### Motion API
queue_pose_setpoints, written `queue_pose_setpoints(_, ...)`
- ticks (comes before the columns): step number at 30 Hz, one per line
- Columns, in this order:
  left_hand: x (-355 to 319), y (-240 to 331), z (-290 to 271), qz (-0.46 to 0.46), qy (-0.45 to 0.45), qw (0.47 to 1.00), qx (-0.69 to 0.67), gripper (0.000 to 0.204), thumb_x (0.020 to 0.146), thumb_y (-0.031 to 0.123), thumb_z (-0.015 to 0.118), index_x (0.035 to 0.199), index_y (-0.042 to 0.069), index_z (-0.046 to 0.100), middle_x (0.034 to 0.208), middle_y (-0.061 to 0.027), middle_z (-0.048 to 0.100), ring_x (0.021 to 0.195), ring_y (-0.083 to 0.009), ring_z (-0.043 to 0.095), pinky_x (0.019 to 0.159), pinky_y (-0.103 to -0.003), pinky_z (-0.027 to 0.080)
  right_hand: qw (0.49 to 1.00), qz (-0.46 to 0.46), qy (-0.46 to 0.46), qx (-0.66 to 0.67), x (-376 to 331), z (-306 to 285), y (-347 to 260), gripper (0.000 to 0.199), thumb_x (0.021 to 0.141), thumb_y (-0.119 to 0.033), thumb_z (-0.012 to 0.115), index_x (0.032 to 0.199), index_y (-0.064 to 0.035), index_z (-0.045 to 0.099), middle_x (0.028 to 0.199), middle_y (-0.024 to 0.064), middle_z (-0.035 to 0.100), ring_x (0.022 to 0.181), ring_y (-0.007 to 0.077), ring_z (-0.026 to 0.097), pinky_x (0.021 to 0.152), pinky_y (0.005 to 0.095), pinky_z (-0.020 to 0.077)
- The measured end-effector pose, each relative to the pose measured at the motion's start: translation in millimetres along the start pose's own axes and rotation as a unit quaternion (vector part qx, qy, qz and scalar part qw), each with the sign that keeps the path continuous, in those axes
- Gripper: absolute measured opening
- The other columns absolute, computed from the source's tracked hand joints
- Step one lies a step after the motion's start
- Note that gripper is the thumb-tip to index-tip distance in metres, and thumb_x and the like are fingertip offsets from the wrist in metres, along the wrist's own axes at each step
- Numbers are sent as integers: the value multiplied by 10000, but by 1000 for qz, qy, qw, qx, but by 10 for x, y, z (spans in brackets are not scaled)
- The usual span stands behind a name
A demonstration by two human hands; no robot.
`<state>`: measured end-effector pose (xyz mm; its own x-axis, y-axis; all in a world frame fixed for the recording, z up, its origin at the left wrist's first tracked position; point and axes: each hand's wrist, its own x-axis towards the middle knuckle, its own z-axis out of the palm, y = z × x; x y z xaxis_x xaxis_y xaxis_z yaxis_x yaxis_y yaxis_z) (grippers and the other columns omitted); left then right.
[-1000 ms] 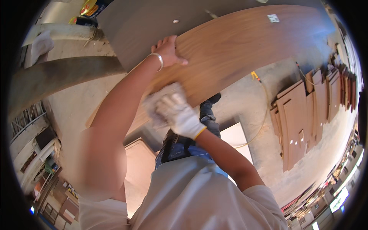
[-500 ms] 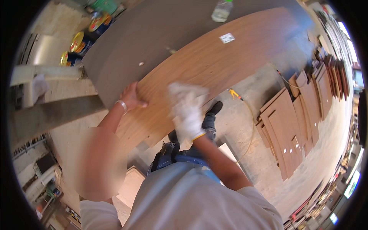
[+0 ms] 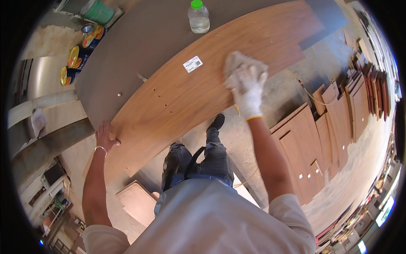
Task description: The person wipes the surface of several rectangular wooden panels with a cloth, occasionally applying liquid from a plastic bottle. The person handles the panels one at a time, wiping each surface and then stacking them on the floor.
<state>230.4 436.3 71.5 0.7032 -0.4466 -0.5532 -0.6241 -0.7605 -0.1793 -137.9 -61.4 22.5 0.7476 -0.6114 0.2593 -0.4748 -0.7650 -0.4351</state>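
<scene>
A long brown wooden panel [image 3: 169, 95] lies across a dark tabletop [image 3: 139, 42], with a white label [image 3: 193, 64] and a few small holes on its face. My right hand [image 3: 248, 91], in a white knitted glove with a yellow cuff, presses a greyish-beige rag [image 3: 241, 63] onto the panel near its right part. The rag is slightly blurred. My bare left hand [image 3: 105, 137] rests on the panel's left end, fingers apart, with a bracelet at the wrist. It holds nothing.
A clear bottle [image 3: 198, 19] with a green cap and liquid inside stands on the dark tabletop. Brown boards [image 3: 304, 144] lean in stacks at the right. Tins [image 3: 76, 57] and a green bucket [image 3: 97, 12] are at the far left. A hose [image 3: 313, 91] runs along the floor.
My right hand and the rag have moved to the right and farther along the panel. My left hand has shifted left and nearer. The whole view has turned a little.
</scene>
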Motion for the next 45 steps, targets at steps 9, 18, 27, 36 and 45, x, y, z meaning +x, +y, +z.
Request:
queue_pose_setpoints(9, -1159, 1241, 1837, -223, 248, 913, -234, 766, 1103, 464, 386, 1645, -25, 155, 1717, -264, 139, 1591, -446, 110, 1271, -560, 125, 996, 62, -29, -65, 349, -56, 849, 644, 846, -136, 762, 1466, -152, 589, 1599, 79, 486, 1541, 354, 322, 1285, 595, 74)
queue_pose_setpoints(18, -1483, 2204, 1274, -98, 232, 943, -216, 803, 1073, 385, 469, 1640, -53, 106, 1712, -294, 100, 1601, -441, 63, 1280, -562, 58, 995, 80, 4, -63, 295, 87, 857, 713, 828, -150, 783, 1504, -150, 554, 1627, 69, 451, 1575, 333, 246, 1296, 561, 48)
queue_pose_setpoints(27, -1572, 2131, 1241, -51, 219, 940, -258, 816, 1043, 313, 524, 1640, -54, 107, 1711, -302, 86, 1596, -466, 44, 1275, -577, 48, 994, -8, -89, 69, -459, 312, -1022, 734, 770, -117, 800, 1466, -188, 579, 1627, 129, 428, 1545, 421, 268, 1255, 678, 27)
queue_pose_setpoints(36, -1597, 1802, 1388, 34, 203, 954, -216, 868, 985, 223, 608, 1640, -51, 110, 1713, -295, 85, 1591, -477, 49, 1275, -587, 47, 941, -230, -186, 164, -869, 519, -2027, 351, 805, -169, 664, 1155, -141, 676, 1297, 40, 643, 1259, 262, 537, 1042, 563, 364)
queue_pose_setpoints(45, -1588, 1806, 1530, 50, 238, 942, -231, 901, 956, 235, 652, 1634, -58, 137, 1711, -289, 113, 1588, -484, 57, 1265, -621, 38, 999, -37, -27, 5, -546, 280, -1016, 638, 728, -56, 723, 1356, -119, 626, 1396, 153, 569, 1336, 410, 458, 1203, 680, 209)
